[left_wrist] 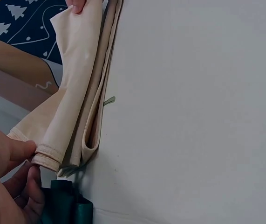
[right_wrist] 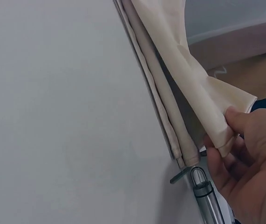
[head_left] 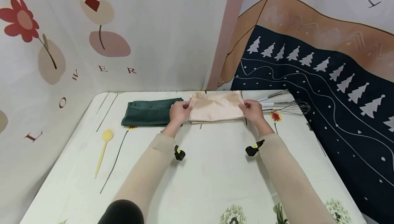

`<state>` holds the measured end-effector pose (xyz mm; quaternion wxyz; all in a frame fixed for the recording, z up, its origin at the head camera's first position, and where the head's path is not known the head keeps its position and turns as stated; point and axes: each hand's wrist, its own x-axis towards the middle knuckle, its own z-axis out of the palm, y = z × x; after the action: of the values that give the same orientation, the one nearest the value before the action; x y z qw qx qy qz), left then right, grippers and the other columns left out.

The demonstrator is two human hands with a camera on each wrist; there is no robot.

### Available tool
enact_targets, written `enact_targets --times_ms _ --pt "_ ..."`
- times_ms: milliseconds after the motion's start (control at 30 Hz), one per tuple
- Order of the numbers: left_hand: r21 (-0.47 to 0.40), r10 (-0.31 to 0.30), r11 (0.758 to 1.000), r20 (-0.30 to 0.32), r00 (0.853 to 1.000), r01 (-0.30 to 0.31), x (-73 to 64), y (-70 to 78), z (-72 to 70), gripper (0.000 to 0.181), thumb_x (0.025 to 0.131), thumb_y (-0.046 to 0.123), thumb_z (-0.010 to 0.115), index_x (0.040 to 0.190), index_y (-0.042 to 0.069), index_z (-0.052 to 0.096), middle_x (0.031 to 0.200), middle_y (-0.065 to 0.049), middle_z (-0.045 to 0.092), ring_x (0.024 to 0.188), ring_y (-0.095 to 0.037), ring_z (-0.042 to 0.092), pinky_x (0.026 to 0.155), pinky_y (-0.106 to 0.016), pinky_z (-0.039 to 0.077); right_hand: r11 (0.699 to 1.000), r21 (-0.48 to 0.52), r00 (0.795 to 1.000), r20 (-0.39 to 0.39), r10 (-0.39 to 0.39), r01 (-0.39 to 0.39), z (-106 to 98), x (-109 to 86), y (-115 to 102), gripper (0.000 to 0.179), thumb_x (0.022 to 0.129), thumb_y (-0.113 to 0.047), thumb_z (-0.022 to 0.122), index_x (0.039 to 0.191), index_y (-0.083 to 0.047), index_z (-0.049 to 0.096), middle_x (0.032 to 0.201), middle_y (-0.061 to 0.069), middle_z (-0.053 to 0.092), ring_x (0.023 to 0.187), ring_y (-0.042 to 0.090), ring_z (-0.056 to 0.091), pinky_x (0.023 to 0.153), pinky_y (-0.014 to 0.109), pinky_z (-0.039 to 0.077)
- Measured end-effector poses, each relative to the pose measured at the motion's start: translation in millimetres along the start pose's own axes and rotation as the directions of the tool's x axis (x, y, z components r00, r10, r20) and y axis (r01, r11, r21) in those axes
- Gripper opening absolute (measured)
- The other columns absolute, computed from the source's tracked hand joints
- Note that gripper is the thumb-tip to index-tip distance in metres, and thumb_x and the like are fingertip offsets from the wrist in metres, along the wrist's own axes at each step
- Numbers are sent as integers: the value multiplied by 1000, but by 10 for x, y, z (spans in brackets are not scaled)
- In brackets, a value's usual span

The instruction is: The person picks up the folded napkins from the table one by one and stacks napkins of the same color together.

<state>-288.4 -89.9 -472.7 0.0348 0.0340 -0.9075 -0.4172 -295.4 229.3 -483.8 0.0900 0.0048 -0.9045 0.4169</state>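
A beige folded cloth lies at the back of the table, its upper layers raised by both hands. My left hand pinches the left end of the raised layers between thumb and fingers. At the opposite end, my right hand pinches the edge in the same way. In the left wrist view the lower folds of the cloth stay on the table, apart from the lifted part. A dark green folded cloth lies just left of the beige one, partly behind my left hand.
Right of the beige cloth lie a wire whisk and other long-handled utensils, partly hidden by my right hand. A yellow spoon lies at the table's left. Printed curtains hang behind the table.
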Motion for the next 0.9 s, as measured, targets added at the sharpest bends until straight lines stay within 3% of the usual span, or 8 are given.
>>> enact_targets --times_ms 233,433,567,900 --pt "15 -1 1000 -6 1000 1 65 8 61 20 98 20 68 113 11 78 102 -7 75 92 -24 68 81 -42 54 997 -82 1000 -23 -16 14 28 35 20 21 97 -21 70 92 -1 75 75 9 66 62 17 53 61 31 43" --pt "-33 3 999 -64 998 -5 85 -28 70 20 99 15 66 114 7 77 103 -10 74 96 -28 66 88 -44 52 995 -88 998 -60 32 -37 25 53 24 23 97 -19 69 103 2 75 91 18 72 83 33 65 77 43 52" --pt "-99 22 995 -106 994 -33 83 -52 28 22 99 12 66 117 3 74 104 -13 72 97 -30 66 91 -45 52 995 -82 992 -120 41 -51 14 40 21 21 97 -17 69 106 2 74 96 21 72 92 35 66 86 47 51" --pt "-115 143 982 -51 988 -149 -16 -140 8 20 100 14 65 114 3 74 99 -12 71 87 -25 63 77 -40 53 1000 -16 989 -150 -8 6 -16 -132 96 24 102 -16 62 111 4 72 100 23 71 91 36 67 84 45 53"
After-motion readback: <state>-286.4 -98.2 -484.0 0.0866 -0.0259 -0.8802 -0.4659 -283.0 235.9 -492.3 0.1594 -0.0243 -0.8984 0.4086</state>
